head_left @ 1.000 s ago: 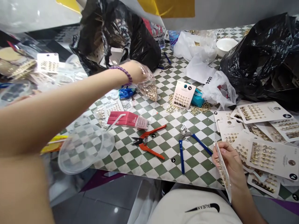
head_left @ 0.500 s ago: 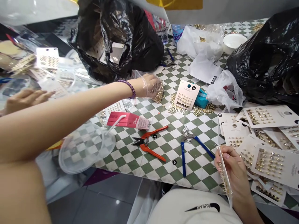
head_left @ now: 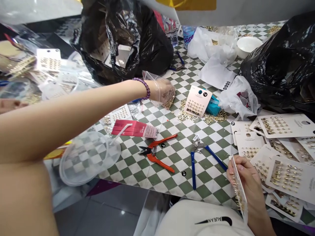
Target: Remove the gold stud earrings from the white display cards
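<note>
My left hand (head_left: 163, 90) reaches across the checked table (head_left: 137, 167) and sits inside a clear plastic bag (head_left: 150, 77), fingers curled over the gold pieces (head_left: 169, 101) in it. A purple bead bracelet (head_left: 145, 88) is on that wrist. At the near right edge my right hand (head_left: 247, 183) pinches a white earring card (head_left: 239, 193), held edge-on with gold studs along it.
Orange snips (head_left: 157, 152) and blue pliers (head_left: 199, 154) lie in front of me. A clear lid (head_left: 88, 157) overhangs the left edge beside a red pack (head_left: 134, 128). Several filled cards (head_left: 283, 164) are piled right. Black bags (head_left: 128, 36) stand behind. Another person's hand (head_left: 8, 105) shows at far left.
My left hand came down and rightward, going from holding the clear bag up to sitting inside it among the gold pieces. The other person's hand pulled back left. My right hand barely moved.
</note>
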`<move>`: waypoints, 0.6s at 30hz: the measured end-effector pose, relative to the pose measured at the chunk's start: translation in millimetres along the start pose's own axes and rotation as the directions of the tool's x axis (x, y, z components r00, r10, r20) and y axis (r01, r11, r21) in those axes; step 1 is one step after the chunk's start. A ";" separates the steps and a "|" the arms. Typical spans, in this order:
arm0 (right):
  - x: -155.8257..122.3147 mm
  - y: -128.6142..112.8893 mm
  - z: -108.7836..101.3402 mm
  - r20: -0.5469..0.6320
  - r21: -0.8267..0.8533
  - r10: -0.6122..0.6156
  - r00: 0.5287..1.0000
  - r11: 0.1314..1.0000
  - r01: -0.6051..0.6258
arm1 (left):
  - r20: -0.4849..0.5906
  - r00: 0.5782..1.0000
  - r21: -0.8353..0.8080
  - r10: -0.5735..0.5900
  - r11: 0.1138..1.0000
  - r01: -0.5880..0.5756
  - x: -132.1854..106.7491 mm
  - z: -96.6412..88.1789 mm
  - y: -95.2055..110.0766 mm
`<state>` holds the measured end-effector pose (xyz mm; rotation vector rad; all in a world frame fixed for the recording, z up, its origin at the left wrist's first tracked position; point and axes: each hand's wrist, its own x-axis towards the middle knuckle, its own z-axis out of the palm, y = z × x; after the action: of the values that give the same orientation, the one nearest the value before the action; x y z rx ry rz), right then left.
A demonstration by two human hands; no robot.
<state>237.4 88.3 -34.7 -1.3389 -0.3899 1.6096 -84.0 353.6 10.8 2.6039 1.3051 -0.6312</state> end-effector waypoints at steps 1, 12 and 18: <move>-0.2 -0.4 0.5 0.000 -0.003 0.000 1.000 1.000 0.000 | 0.029 1.000 0.020 0.000 1.000 0.000 1.1 0.7 0.6; 1.0 -3.9 4.6 -0.009 0.020 -0.014 1.000 1.000 0.014 | 0.098 0.995 0.093 -0.033 0.995 0.024 0.1 7.7 10.0; 1.0 -1.8 1.5 0.037 0.070 0.025 0.999 0.997 -0.028 | 0.018 0.991 0.023 -0.136 0.990 0.136 -5.4 24.2 12.9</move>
<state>237.0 90.5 -33.4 -1.2678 -0.3352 1.6568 -83.8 334.1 -9.1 2.5355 1.4875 -0.6936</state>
